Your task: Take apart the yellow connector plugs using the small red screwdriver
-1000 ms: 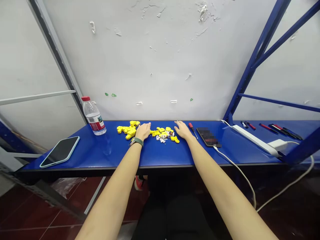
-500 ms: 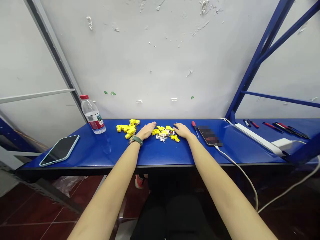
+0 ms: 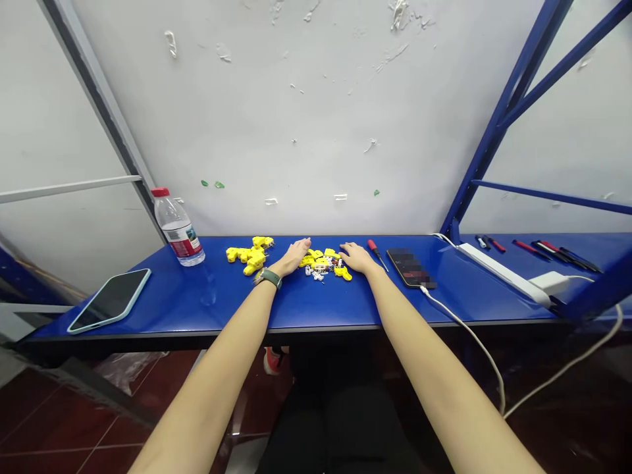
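Observation:
My left hand [image 3: 295, 255] rests on the blue tabletop [image 3: 316, 309], fingers stretched out, at the left edge of a pile of yellow plastic shells [image 3: 320, 262] and small white parts [image 3: 316, 272]. On the pile's right side my right hand [image 3: 356, 257] lies with its fingers extended, its fingertips close to the shells. Neither hand holds anything. Left of my left wrist sits a cluster of yellow plug-like pieces [image 3: 250, 255], some with metal pins. A red-handled screwdriver [image 3: 375, 251] lies just right of my right hand.
A water bottle [image 3: 178, 230] and a light-blue-cased phone [image 3: 111, 299] are on the left. To the right are a dark phone [image 3: 411, 268] with a white cable, a white power strip [image 3: 503, 273] and several pens [image 3: 557, 253]. Blue rack posts [image 3: 488, 151] rise behind.
The whole view has shifted slightly, so most things sit a little further left. My hands stay flat on either side of the pile, with the screwdriver now nearer my right hand.

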A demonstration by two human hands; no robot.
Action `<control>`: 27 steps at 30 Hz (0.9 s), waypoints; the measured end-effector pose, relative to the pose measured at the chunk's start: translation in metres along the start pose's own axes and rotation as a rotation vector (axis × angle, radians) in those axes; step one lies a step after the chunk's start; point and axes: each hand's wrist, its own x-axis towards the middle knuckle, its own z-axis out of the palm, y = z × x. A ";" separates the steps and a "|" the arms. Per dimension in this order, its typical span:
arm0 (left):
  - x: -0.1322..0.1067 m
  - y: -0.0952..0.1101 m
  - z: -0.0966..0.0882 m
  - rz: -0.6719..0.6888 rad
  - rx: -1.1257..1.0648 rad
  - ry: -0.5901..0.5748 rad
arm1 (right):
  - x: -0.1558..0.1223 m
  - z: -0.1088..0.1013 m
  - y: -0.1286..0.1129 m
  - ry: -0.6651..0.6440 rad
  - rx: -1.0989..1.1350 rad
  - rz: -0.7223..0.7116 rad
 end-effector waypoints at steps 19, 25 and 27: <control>0.005 -0.026 -0.015 -0.075 0.212 0.200 | -0.001 0.000 0.000 0.006 -0.014 -0.017; 0.006 -0.033 -0.016 -0.078 0.218 0.217 | 0.000 0.000 0.001 0.022 -0.006 -0.017; 0.006 -0.035 -0.016 -0.068 0.233 0.207 | 0.000 0.000 0.001 0.026 -0.003 -0.016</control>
